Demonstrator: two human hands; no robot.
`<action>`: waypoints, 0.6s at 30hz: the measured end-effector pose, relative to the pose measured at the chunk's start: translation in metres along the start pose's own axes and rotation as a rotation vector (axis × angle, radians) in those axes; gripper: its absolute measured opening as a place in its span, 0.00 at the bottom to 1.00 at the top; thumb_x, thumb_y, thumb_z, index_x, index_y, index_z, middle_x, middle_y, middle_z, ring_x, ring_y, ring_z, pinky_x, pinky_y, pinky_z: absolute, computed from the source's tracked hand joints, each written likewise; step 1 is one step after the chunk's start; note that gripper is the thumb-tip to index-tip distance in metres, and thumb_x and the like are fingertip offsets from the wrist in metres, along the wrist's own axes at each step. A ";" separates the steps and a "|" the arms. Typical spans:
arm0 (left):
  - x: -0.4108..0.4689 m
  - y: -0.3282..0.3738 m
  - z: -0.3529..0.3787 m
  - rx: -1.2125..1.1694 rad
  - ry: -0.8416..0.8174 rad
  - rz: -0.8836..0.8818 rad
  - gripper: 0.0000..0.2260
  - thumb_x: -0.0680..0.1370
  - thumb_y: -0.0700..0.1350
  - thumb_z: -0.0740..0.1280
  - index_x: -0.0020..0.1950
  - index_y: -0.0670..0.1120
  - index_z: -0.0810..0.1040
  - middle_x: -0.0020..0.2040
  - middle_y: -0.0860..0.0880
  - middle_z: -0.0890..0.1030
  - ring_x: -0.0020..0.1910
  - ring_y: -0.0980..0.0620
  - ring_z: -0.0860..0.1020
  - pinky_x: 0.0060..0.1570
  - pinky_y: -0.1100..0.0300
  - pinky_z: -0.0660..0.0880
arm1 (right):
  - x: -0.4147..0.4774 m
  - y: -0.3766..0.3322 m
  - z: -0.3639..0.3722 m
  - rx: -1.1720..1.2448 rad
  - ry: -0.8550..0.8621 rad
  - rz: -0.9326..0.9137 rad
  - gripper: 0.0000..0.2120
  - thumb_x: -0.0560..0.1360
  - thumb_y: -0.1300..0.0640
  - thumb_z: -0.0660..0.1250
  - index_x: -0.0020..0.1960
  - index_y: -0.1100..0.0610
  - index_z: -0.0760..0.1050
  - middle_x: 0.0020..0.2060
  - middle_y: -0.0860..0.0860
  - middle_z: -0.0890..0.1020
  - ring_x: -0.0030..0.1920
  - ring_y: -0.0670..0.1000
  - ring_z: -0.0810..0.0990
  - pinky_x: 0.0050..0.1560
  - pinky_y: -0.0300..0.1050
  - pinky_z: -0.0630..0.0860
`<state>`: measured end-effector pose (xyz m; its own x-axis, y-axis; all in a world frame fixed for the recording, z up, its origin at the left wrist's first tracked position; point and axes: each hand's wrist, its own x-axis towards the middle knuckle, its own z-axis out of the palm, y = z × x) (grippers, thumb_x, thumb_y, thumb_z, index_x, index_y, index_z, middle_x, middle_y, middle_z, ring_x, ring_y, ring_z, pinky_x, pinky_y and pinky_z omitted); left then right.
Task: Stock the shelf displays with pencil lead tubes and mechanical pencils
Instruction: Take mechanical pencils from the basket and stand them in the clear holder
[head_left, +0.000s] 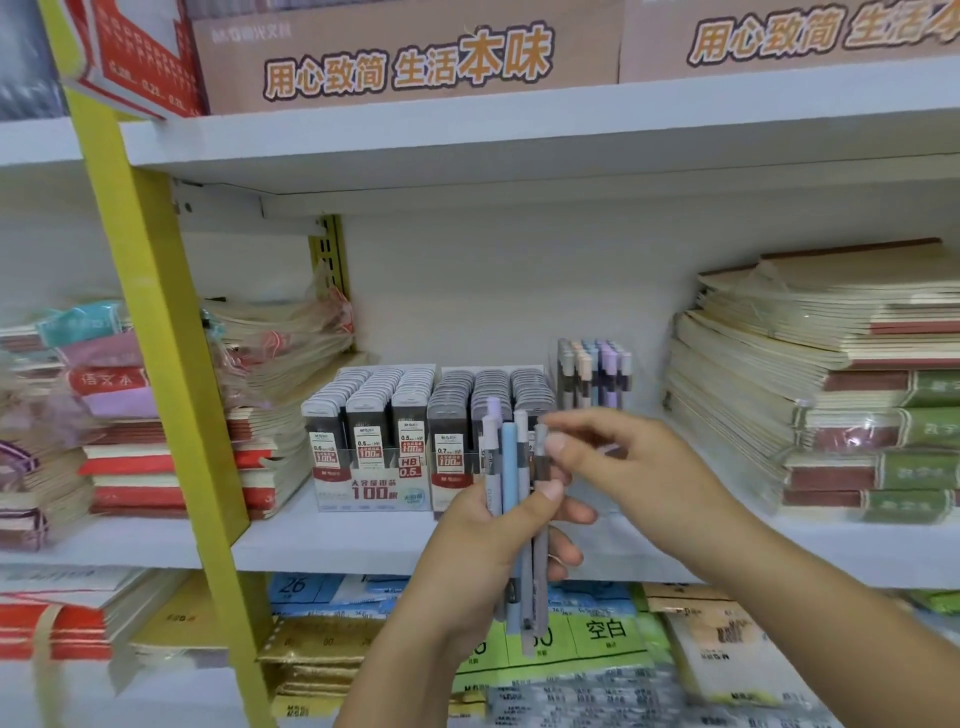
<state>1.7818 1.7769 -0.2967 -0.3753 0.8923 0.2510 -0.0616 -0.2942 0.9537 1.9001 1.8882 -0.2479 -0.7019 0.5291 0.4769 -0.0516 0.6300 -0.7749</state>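
Pulling one pencil straight up is advised: the mechanical pencils (509, 467) are gripped by the left hand (467, 551), one top is pinched by the right hand (623, 457), near the pencil display (595, 371).

In the lower middle of the frame the left hand (483, 545) grips a bundle of mechanical pencils (510, 467) upright. The right hand (623, 467) reaches in from the lower right, and its fingers (558, 444) pinch the top of the grey pencil (542, 457) at the bundle's right edge. Behind them, on the white shelf (337, 540), stand two display boxes of lead tubes (374, 431) side by side. A clear holder of pastel pencils (595, 371) stands just to their right. Stacks of notebooks (831, 389) fill the right of the frame, with more stacks at the left behind a yellow upright (156, 338).
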 end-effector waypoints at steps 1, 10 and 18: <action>-0.001 0.000 0.002 0.007 -0.011 0.001 0.09 0.74 0.54 0.72 0.51 0.53 0.84 0.48 0.43 0.87 0.35 0.51 0.82 0.38 0.59 0.79 | -0.004 0.001 0.001 0.043 -0.043 0.037 0.06 0.74 0.51 0.70 0.51 0.47 0.82 0.42 0.43 0.85 0.43 0.36 0.79 0.41 0.23 0.69; 0.000 -0.004 0.004 0.036 -0.032 -0.088 0.21 0.76 0.56 0.67 0.61 0.43 0.75 0.49 0.42 0.87 0.39 0.47 0.86 0.37 0.57 0.82 | 0.004 -0.003 -0.027 0.350 0.120 0.060 0.09 0.78 0.63 0.65 0.57 0.55 0.76 0.39 0.52 0.86 0.36 0.47 0.83 0.34 0.37 0.77; 0.008 -0.012 -0.001 0.056 0.120 -0.079 0.20 0.71 0.62 0.70 0.47 0.46 0.72 0.31 0.52 0.70 0.25 0.54 0.65 0.26 0.61 0.68 | 0.036 -0.018 -0.060 0.091 0.414 -0.348 0.14 0.78 0.63 0.66 0.51 0.44 0.71 0.41 0.52 0.84 0.47 0.50 0.84 0.44 0.43 0.78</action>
<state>1.7787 1.7869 -0.3063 -0.4797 0.8633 0.1567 -0.0451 -0.2026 0.9782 1.9186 1.9299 -0.1914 -0.2951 0.4890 0.8208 -0.3053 0.7658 -0.5660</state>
